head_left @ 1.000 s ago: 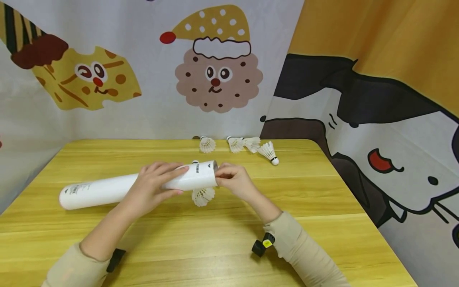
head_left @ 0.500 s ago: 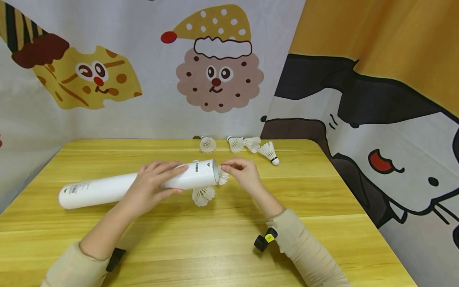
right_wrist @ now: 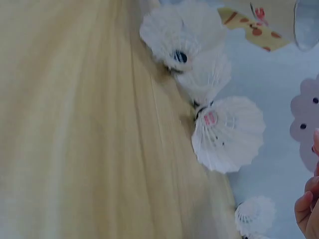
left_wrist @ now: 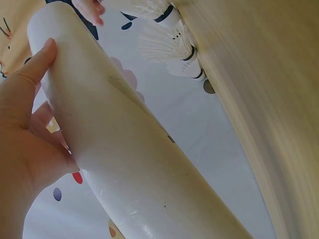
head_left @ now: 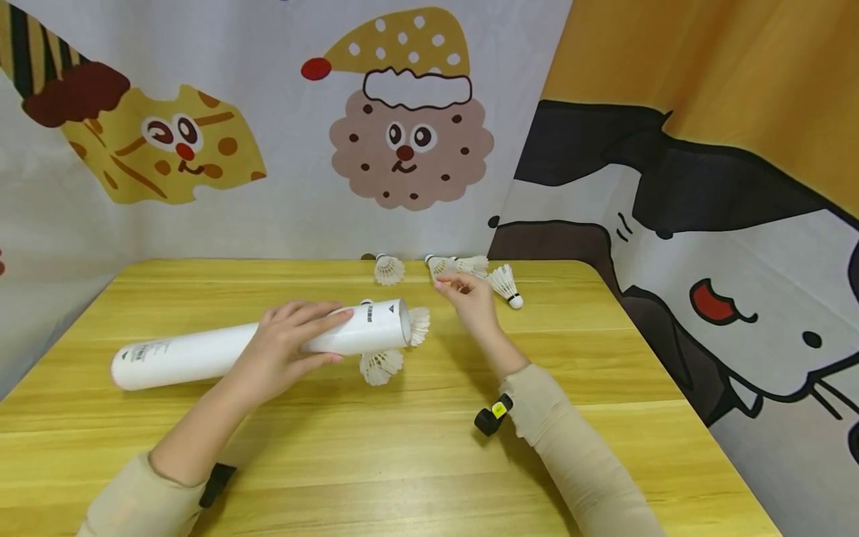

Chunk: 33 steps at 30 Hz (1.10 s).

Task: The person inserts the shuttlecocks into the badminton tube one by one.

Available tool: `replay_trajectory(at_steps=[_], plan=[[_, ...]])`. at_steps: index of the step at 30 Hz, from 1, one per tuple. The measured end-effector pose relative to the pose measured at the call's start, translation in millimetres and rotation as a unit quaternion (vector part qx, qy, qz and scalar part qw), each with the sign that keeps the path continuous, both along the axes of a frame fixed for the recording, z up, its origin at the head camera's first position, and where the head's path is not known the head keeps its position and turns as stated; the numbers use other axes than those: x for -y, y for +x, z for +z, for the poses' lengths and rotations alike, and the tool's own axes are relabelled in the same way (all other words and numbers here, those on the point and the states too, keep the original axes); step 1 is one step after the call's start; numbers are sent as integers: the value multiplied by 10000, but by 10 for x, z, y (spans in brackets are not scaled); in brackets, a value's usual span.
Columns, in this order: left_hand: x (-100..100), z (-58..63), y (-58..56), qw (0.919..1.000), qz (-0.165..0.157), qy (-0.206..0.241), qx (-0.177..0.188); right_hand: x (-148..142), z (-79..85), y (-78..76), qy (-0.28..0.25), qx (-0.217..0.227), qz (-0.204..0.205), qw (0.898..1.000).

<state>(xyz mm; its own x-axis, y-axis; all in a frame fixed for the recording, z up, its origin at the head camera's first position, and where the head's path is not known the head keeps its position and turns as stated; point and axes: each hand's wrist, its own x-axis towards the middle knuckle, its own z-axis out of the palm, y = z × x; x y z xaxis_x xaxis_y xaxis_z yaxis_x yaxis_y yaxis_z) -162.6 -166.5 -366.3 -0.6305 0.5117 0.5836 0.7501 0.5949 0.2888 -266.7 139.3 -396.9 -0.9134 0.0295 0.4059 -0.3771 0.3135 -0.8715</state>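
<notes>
In the head view, a long white shuttlecock tube (head_left: 194, 354) slants over the table, its mouth end raised to the right. My left hand (head_left: 288, 347) grips it near that end; the left wrist view shows the thumb along the tube wall (left_wrist: 114, 129). Just past the mouth a feathered shuttlecock skirt (head_left: 419, 326) shows. Another shuttlecock (head_left: 381, 366) lies under the tube, partly covered by it. My right hand (head_left: 470, 300) is right of the mouth, fingers loosely bent, nothing visible in them. It overlaps the shuttlecocks at the back (head_left: 473, 265) in this view.
Along the table's back edge lie more white shuttlecocks, one apart on the left (head_left: 389, 270) and one on the right (head_left: 505, 286) with its cork toward me. The right wrist view shows several by the edge (right_wrist: 228, 134). A cartoon-printed curtain (head_left: 268, 231) hangs behind the wooden table (head_left: 403, 462).
My right hand has drawn away from the tube's mouth, then moved up and right toward the back shuttlecocks. A shuttlecock skirt has come into view at the mouth. My left hand holds the tube still.
</notes>
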Motion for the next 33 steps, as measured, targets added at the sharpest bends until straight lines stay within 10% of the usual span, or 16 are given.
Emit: replay_trajectory(at_steps=[16,33], plan=[[10,-8,-9,10000,-47,28,20,63,-251,-430,293,528,-1118,9919],[8,-1,-14,10000,-7,-50,51,80,-424,-644,550,926,-1277,9859]])
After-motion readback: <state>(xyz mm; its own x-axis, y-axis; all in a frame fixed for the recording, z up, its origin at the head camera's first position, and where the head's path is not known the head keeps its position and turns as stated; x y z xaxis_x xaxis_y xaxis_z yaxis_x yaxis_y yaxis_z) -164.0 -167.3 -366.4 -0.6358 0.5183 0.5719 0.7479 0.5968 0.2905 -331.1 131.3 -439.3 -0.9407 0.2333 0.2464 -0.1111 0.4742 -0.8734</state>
